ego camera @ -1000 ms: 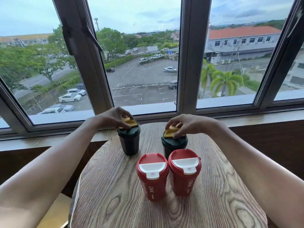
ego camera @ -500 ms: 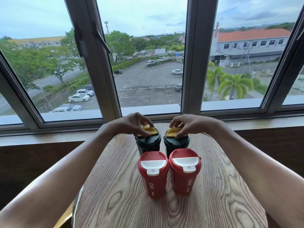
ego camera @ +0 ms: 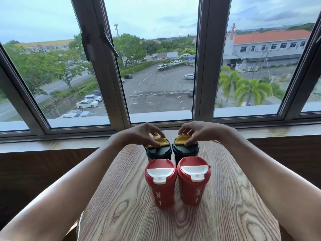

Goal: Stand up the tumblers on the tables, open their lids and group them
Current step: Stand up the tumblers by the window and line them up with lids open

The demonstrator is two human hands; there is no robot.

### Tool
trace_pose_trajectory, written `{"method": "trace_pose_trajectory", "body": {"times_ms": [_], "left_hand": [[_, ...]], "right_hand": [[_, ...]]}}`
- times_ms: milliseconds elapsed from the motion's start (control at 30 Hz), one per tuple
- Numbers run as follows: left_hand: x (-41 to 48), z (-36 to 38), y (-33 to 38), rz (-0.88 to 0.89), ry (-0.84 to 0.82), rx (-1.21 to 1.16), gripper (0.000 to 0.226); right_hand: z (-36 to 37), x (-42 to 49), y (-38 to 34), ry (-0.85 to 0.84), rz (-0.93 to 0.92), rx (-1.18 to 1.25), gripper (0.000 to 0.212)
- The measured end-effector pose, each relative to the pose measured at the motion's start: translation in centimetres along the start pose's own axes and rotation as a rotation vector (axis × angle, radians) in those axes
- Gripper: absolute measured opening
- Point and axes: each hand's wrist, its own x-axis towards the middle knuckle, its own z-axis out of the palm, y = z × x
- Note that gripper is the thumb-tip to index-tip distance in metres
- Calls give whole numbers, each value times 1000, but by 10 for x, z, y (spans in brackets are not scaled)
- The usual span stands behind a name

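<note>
Left hand (ego camera: 140, 134) grip pinches the yellow flap (ego camera: 158, 141) on the left green tumbler (ego camera: 158, 153); right hand (ego camera: 199, 132) grip pinches the yellow flap (ego camera: 181, 140) on the right green tumbler (ego camera: 185, 152). Both flaps tilted up, part open. Green pair upright, side by side, touching or nearly so, far side of the wooden bench (ego camera: 173, 223). Just in front, two red tumblers (ego camera: 160, 183) (ego camera: 194, 180) upright, touching, white flaps shut. Window (ego camera: 159, 66) behind.
</note>
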Motion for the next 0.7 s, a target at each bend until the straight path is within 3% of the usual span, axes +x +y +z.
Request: {"method": "trace_pose_trajectory", "body": {"times_ms": [367,433,567,700], "left_hand": [[-5,4,1,-65,-8,-130,33],[-4,6,1,-66,102,-76,29],[-6,13,-1,-53,494,128,18],[-28,10,2,-95,669,199,20]], "right_hand": [[3,-5,-2,16,-2,107,47],[7,-6,-1,135,-13,161,44],[14,-9,-5,438,-41,166,30],[18,-9,-29,529,-99,145,23]]}}
